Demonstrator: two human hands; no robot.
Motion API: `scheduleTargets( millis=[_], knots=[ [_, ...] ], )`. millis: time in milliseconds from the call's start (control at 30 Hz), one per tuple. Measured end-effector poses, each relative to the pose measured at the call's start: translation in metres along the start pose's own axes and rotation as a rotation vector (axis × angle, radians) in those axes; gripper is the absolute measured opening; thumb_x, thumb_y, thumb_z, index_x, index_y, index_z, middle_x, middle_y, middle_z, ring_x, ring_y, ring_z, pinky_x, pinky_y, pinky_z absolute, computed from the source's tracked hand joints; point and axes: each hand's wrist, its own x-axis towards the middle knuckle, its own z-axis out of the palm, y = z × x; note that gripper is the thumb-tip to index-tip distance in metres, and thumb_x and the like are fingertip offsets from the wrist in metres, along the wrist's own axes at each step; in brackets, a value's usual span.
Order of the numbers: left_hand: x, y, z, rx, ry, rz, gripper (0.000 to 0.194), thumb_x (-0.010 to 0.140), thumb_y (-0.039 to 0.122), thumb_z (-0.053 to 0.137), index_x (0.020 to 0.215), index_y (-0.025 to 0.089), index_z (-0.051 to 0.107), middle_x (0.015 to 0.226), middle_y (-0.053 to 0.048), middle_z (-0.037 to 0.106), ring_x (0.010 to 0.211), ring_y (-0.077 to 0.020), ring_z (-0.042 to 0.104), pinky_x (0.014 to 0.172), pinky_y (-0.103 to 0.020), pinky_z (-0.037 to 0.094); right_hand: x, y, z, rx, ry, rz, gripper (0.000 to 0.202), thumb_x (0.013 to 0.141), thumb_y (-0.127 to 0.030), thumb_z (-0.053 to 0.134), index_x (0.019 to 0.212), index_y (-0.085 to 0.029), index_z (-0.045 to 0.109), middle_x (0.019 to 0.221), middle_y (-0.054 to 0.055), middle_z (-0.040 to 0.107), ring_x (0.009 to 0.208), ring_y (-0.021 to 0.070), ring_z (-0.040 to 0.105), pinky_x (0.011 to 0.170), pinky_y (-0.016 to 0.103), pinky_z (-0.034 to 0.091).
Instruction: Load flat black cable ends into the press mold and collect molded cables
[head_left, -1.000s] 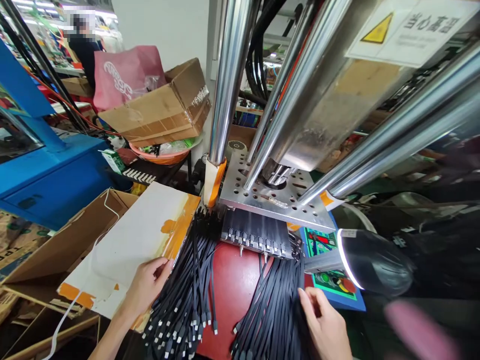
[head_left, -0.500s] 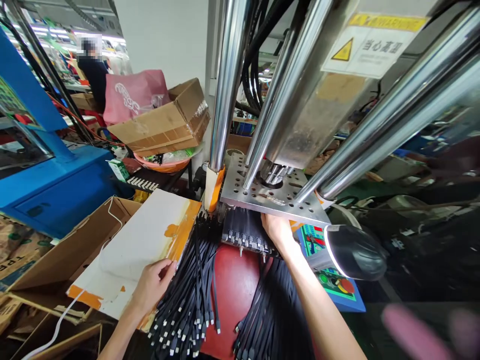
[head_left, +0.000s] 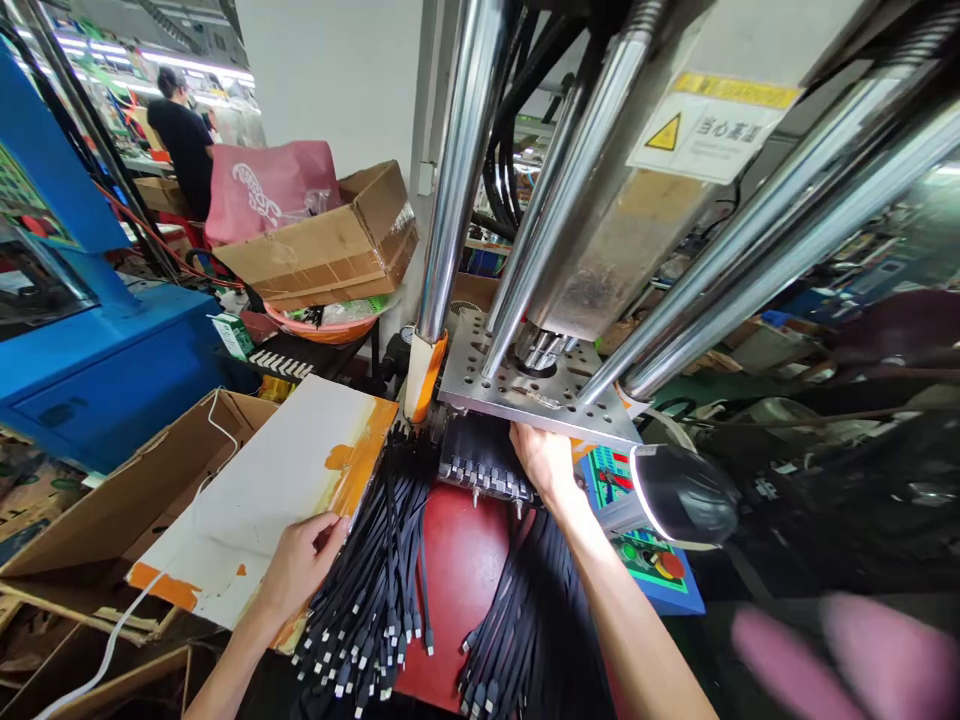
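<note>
My left hand (head_left: 306, 560) rests at the orange-taped edge of a white board (head_left: 277, 465), its fingers curled closed. Whatever may be inside those fingers is hidden. My right hand (head_left: 544, 460) reaches under a drilled metal plate (head_left: 480, 385), beside a dark mold block (head_left: 480, 450). Its fingertips are out of sight there. A row of metal-tipped connectors (head_left: 487, 478) lines the block's front edge. Black cables (head_left: 367, 570) hang in a bundle to the left of a red surface (head_left: 457, 560), pale plugs at their ends. Another cable bundle (head_left: 525, 610) hangs to the right, beside my right forearm.
Shiny press columns (head_left: 461, 170) rise around the plate. A dark lamp head (head_left: 682, 495) sits beside my right forearm, near a blue control box (head_left: 675, 590) with a red button. Cardboard boxes (head_left: 150, 480) stand at left. Far back, a person (head_left: 180, 140) stands in dark clothes.
The camera view has shifted slightly, so the press and lamp appear a little further left. My left hand stays at the board and my right hand stays under the plate.
</note>
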Motion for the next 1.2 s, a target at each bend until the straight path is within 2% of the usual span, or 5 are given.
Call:
scheduleTargets(
  millis=[367,600,800,967,1200],
  knots=[
    [0.03,0.128,0.0,-0.379,-0.219,0.251,0.057,0.097,0.068,0.048,0.121,0.02,0.068,0.123,-0.014,0.069,0.118,-0.0301,0.063,0.109,-0.043,0.047,-0.093,-0.083,-0.166,0.126,0.109,0.089,0.024,0.103,-0.038,0.058,0.099,-0.02,0.074,0.062,-0.004,0.052,0.049,0.0109,0.044,0.049,0.023,0.038],
    [-0.036,0.159,0.066,-1.145,-1.195,0.136,0.084,0.088,0.082,0.052,0.147,0.022,0.053,0.14,-0.019,0.064,0.133,-0.0367,0.06,0.111,-0.052,0.045,-0.135,-0.096,-0.153,0.292,-0.06,0.194,0.023,0.102,-0.035,0.058,0.095,-0.019,0.073,0.058,-0.006,0.048,0.046,0.0096,0.042,0.046,0.022,0.033],
    [-0.07,0.156,0.093,-1.123,-1.215,-0.131,0.06,0.095,0.075,0.05,0.09,0.016,0.059,0.052,0.006,0.047,0.049,-0.0108,0.05,0.064,-0.028,0.051,-0.146,-0.086,-0.152,0.236,-0.063,0.265,0.019,0.101,-0.026,0.055,0.094,-0.019,0.071,0.064,-0.004,0.057,0.051,0.0102,0.049,0.053,0.022,0.039],
    [-0.079,0.151,0.088,-1.061,-1.384,-0.266,0.058,0.093,0.075,0.055,0.082,0.019,0.051,0.05,0.012,0.031,0.041,-0.0062,0.032,0.054,-0.022,0.045,-0.195,-0.001,-0.174,-0.126,0.835,0.779,0.032,0.091,-0.046,0.063,0.1,-0.015,0.067,0.08,0.004,0.065,0.065,0.0156,0.059,0.062,0.027,0.045],
    [-0.076,0.148,0.079,-1.024,-1.47,-0.129,0.045,0.104,0.057,0.05,0.103,0.014,0.065,0.07,-0.002,0.066,0.062,-0.0141,0.063,0.075,-0.029,0.053,-0.363,-0.008,-0.154,0.094,0.419,1.326,0.053,0.064,-0.073,0.068,0.07,-0.021,0.063,0.062,0.006,0.063,0.053,0.0205,0.057,0.049,0.031,0.042]
  ],
)
